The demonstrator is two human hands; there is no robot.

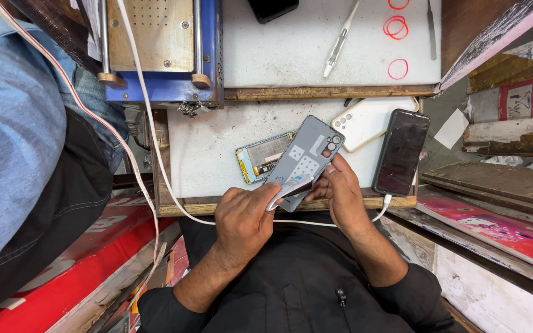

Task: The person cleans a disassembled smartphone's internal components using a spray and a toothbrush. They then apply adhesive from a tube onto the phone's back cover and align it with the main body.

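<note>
On the scuffed white worktop (205,154), a dark phone (401,152), white cable (149,111).

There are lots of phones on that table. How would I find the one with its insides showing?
Start at the white worktop in front of the person, just below the blue machine. The opened phone lies flat there, partly tucked under the grey back cover that both hands hold. Unlike the black phone and the white phone case to its right, it has a yellow-and-blue rim with bare parts showing inside.
</note>
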